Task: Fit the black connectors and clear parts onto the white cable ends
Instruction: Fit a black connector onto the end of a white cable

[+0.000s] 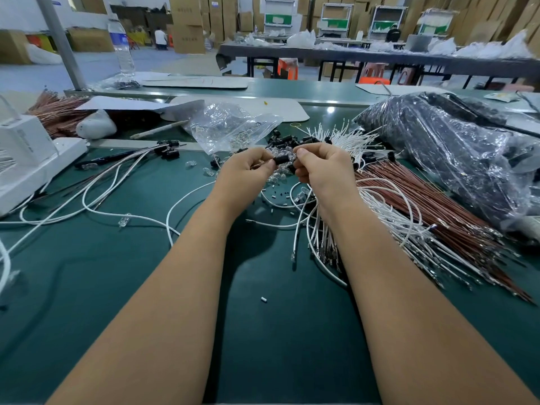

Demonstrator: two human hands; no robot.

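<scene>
Both hands (287, 171) on blk connector (282, 159)

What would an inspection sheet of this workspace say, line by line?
Surface: green table, bare in the foreground, strewn with small white bits.
Job's things: black connector held between both hands; loose black connectors and clear parts piled just behind and under them.
Clutter: clear bag, large black bag, white box, water bottle.
Grippers: left hand and right hand both pinch the connector.
Cables: white cables fanned at right and looped at left; brown wires bundled at right.
Surroundings: cardboard boxes, other benches, people far off.
</scene>
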